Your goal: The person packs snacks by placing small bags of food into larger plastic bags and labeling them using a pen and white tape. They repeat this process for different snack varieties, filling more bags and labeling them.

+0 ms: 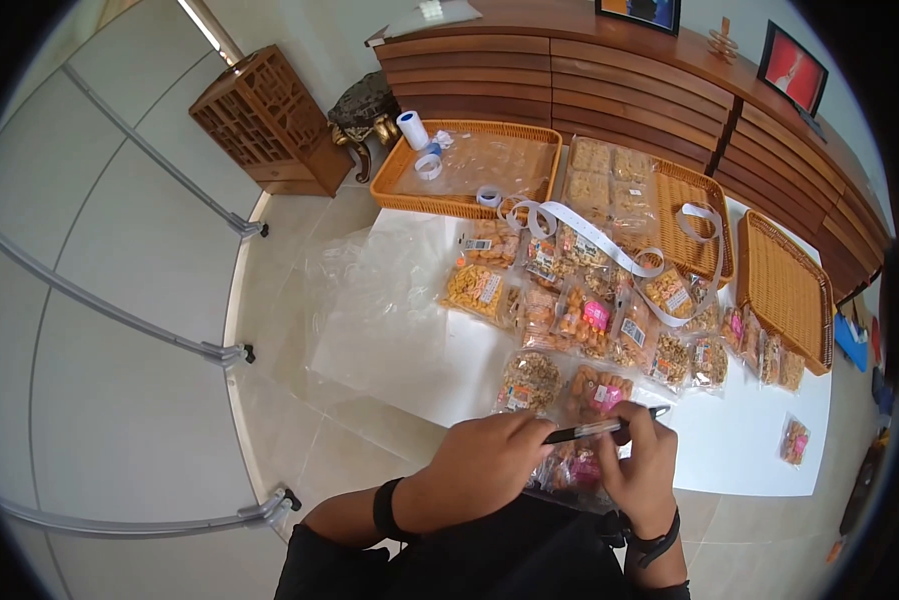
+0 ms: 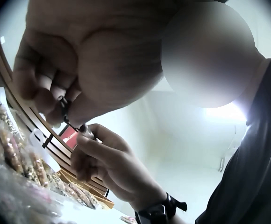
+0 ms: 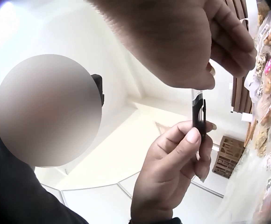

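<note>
A black pen (image 1: 566,434) with a clear section spans the gap between both hands above the front of the table. My left hand (image 1: 494,460) pinches its black end, where a clip shows in the right wrist view. At the clear end, my right hand (image 1: 644,465) holds the pen between thumb and fingers; those fingers partly hide it. A small black-and-white piece (image 1: 659,411) shows just past the right fingers. Bagged snacks with a pink label (image 1: 597,392) lie just beyond the hands, beside a round bag of nut mix (image 1: 531,381).
Several snack bags (image 1: 581,315) cover the table's middle, crossed by a curling white label strip (image 1: 594,235). Wicker trays (image 1: 784,290) line the far side; one tray (image 1: 469,208) has a white roll (image 1: 410,130). Clear plastic sheets (image 1: 369,320) hang over the left edge.
</note>
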{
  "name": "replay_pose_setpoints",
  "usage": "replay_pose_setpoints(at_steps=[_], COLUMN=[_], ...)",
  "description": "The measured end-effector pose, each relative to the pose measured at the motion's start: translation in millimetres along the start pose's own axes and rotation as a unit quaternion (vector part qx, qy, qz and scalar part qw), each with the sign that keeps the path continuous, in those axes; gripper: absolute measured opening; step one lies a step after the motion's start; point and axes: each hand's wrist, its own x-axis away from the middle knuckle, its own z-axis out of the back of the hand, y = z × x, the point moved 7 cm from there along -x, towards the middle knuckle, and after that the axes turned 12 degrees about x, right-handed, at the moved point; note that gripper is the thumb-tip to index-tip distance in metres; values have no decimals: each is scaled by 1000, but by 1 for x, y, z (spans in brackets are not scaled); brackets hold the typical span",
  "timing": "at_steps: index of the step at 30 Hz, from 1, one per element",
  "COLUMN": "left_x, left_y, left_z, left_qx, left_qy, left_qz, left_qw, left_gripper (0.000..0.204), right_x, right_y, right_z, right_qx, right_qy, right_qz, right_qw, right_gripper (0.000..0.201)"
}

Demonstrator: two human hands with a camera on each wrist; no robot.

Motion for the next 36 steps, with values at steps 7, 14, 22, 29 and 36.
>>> replay_pose_setpoints(at_steps=[7,14,22,29,36], left_x=[-5,-46,-157,-301,-353], left_y=[-31,-115,-198,-230,-272], left_z=[2,97,159,119,72], left_qx=[15,101,110,-263,-219], left_qy=[-98,90,113,20,-69], left_qz=[76,180,182,63,187], left_qw=[992,974,971,963,955], left_gripper=[23,14,29,35,53], right_x=[10,-4,-11,4,-3], right_y=[-7,-78,-97,-77,-72], right_z=[-16,37,70,67,74], right_qx=[-99,-404,-542,-544,-540], right_qy=[-100,-160,-89,-77,-125], right_qz=[30,264,337,333,279], right_qw=[990,861,764,766,784], right_gripper=[44,26,36,30,33])
